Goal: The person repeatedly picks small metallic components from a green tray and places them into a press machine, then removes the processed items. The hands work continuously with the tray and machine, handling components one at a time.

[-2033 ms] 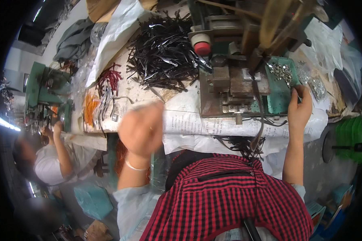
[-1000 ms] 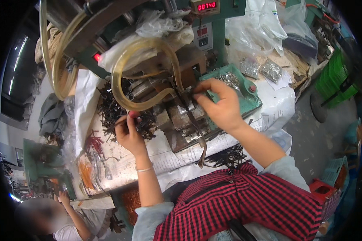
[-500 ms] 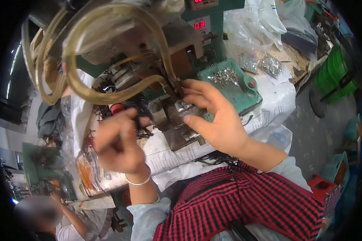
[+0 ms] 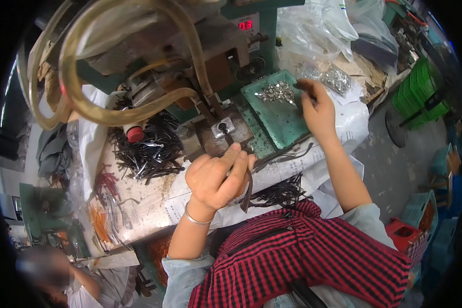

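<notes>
My left hand (image 4: 218, 177) is closed, thumb and fingers pinching a thin dark strap (image 4: 247, 197). One end of the strap hangs down past my fingers. The other reaches toward a small bright metal block (image 4: 223, 127) on the machine's work plate, under the dark tooling. My right hand (image 4: 319, 114) is at the right rim of a green tray (image 4: 285, 134), thumb and fingers slightly apart, with nothing visible between them. Small shiny metal pieces (image 4: 277, 92) are heaped at the tray's far end.
A thick yellowish hose (image 4: 133, 122) loops over the machine's left side. Below it a red button (image 4: 134, 134) stands beside a pile of black straps (image 4: 149, 154). More dark straps (image 4: 280, 192) lie at the near edge. A co-worker (image 4: 87, 282) sits at lower left.
My left hand has moved right to the work plate and now pinches a dark strap. My right hand has left the tooling for the green tray's right rim. The view has shifted slightly.
</notes>
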{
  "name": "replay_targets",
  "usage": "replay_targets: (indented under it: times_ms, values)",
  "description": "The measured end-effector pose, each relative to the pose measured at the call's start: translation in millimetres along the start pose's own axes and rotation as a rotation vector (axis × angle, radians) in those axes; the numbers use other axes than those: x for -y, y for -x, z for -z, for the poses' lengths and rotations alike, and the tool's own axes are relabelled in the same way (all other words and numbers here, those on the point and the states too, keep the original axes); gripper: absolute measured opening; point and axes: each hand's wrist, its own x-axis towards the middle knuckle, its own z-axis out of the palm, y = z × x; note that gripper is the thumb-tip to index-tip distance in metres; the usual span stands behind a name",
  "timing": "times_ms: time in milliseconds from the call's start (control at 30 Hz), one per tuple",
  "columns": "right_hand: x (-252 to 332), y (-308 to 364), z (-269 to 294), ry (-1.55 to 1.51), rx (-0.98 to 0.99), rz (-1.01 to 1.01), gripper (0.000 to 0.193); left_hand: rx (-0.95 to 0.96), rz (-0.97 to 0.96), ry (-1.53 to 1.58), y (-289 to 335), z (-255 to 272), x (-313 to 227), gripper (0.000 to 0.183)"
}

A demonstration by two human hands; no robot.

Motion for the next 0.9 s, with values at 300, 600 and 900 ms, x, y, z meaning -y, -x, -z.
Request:
replay_targets:
  times_ms: [300,600,900]
  values:
    - [-3.4,36.3,-21.1,0.580,0.166,0.136,0.019,0.013,0.064,0.051,-0.9,2.0,-1.7,0.031]
    - [0.6,41.6,-26.3,0.457,0.132,-0.027,0.011,0.168,0.521,-0.315,54.3,108.4,-46.3,0.023]
    - [9.7,29.5,-47.4,-0.003,0.132,-0.061,0.018,0.318,0.727,-0.620,115.7,117.1,90.5,0.015]
